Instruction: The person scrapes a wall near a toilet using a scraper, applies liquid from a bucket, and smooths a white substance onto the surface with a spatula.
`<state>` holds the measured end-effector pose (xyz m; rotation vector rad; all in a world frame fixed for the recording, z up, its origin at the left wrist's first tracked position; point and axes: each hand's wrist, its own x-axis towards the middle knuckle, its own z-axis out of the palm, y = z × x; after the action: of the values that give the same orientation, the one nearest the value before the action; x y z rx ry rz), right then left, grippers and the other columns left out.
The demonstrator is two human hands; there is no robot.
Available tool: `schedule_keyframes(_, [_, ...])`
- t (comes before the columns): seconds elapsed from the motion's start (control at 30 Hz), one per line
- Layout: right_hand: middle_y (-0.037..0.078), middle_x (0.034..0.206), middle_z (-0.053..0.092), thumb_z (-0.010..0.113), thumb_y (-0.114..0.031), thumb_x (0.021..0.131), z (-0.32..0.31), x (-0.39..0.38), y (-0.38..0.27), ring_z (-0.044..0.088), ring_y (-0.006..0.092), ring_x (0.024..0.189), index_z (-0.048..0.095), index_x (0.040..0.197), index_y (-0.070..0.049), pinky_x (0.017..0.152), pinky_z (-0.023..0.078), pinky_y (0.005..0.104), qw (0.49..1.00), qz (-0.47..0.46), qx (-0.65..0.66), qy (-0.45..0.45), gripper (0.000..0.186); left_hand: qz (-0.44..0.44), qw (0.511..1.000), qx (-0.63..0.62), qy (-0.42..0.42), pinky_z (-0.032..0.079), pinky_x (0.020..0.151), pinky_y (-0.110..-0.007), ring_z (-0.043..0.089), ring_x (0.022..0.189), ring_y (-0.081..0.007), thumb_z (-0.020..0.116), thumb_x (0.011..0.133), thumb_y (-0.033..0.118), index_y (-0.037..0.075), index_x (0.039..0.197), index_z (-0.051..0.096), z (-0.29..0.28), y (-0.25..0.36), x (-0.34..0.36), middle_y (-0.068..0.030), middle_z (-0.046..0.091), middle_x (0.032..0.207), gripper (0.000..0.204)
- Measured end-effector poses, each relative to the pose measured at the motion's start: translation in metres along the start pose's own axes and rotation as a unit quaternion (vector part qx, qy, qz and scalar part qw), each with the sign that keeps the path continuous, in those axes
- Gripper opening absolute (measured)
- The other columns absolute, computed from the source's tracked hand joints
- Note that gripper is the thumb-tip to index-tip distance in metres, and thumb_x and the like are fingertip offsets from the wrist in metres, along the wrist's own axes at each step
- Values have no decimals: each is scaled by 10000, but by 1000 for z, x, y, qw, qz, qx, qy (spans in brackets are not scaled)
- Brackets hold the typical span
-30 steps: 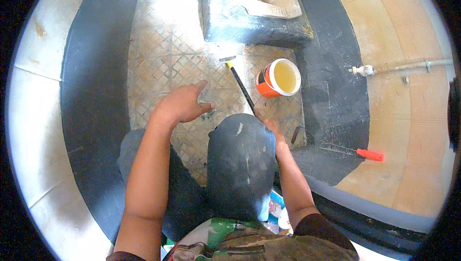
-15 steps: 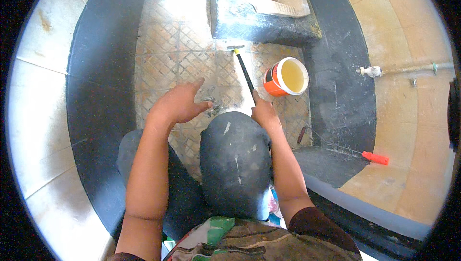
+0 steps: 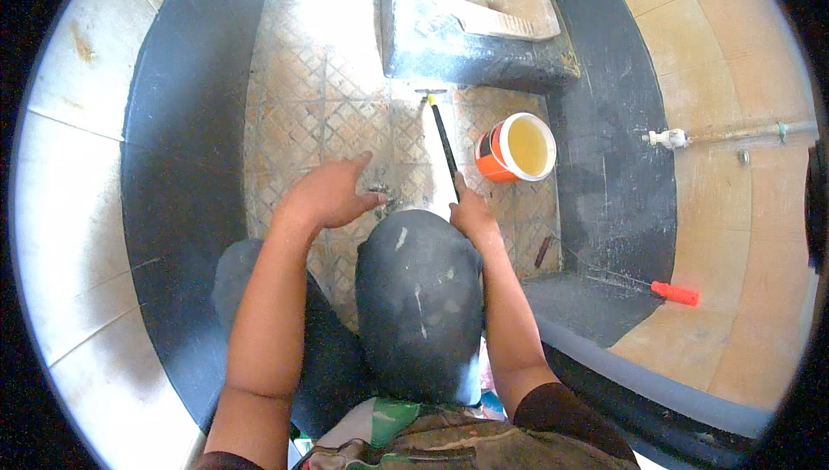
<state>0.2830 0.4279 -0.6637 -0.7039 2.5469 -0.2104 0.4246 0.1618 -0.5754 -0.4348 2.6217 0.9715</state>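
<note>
My right hand [image 3: 473, 212] is wrapped round the black handle of a long scraper [image 3: 444, 137]. The tool has a yellow collar and a thin crosswise blade, which rests on the tiled floor just short of the raised toilet step. Above the floor to the left of my knee hangs my left hand [image 3: 332, 193], open, thumb and forefinger spread, holding nothing. Beyond my right hand stands an orange and white bucket [image 3: 496, 155] with yellowish liquid in it. A dark clump of debris [image 3: 378, 192] lies on the tiles by my left thumb.
A squat toilet [image 3: 505, 3] is set in a black-coated step [image 3: 466, 62]. Black-coated lower walls rise on both sides. A paint roller frame with a red handle [image 3: 675, 294] lies at the right, near a small dark strip [image 3: 543, 251]. A pipe with a valve [image 3: 669, 138] juts from the right wall.
The whole scene sits slightly lower in the picture. My right hand keeps its hold on the scraper, and my left hand stays spread. Hardly anything else has shifted.
</note>
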Motion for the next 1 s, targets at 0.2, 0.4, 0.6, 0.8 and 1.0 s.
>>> schedule_keyframes(0.2, [350, 1125, 644, 645, -123, 882, -8, 13, -15, 621, 474, 1120, 361, 1502, 0, 963, 499, 523, 996, 29, 79, -25, 693, -26, 999, -5, -19, 441, 1073, -461, 542, 1287, -407, 691, 882, 457, 13, 1477, 442, -4, 5, -4, -275, 561, 1378, 784])
schedule_keyframes(0.4, [330, 1157, 649, 683, -192, 877, -32, 25, -43, 617, 470, 1135, 330, 1539, -37, 996, 490, 491, 991, 47, 92, -84, 766, -24, 999, -21, -23, 429, 1089, -450, 537, 1295, -402, 707, 874, 449, 9, 1475, 445, -4, 2, -4, -267, 558, 1389, 790])
schedule_keyframes(0.6, [314, 1189, 649, 651, -199, 904, -21, 4, -28, 620, 460, 1142, 383, 1526, -76, 987, 496, 483, 996, -26, 56, -60, 689, -33, 999, -1, -20, 426, 1097, -447, 532, 1303, -401, 709, 876, 452, 15, 1485, 433, -4, -6, -3, -271, 553, 1393, 799])
schedule_keyframes(0.8, [318, 1175, 652, 642, -200, 905, -22, 18, -28, 629, 442, 1138, 346, 1546, -105, 969, 501, 487, 997, -12, 40, -69, 712, -45, 998, 1, -48, 426, 1098, -449, 527, 1310, -399, 689, 893, 458, 17, 1490, 425, -8, 2, 2, -266, 554, 1394, 789])
schedule_keyframes(1.0, [285, 1337, 589, 642, -212, 925, -4, -66, 50, 546, 422, 1284, 359, 1553, -173, 1095, 415, 462, 987, 9, 143, -75, 690, -58, 996, -28, -57, 433, 1091, -455, 522, 1317, -393, 691, 879, 494, 16, 1483, 438, -21, -5, 1, -264, 546, 1405, 810])
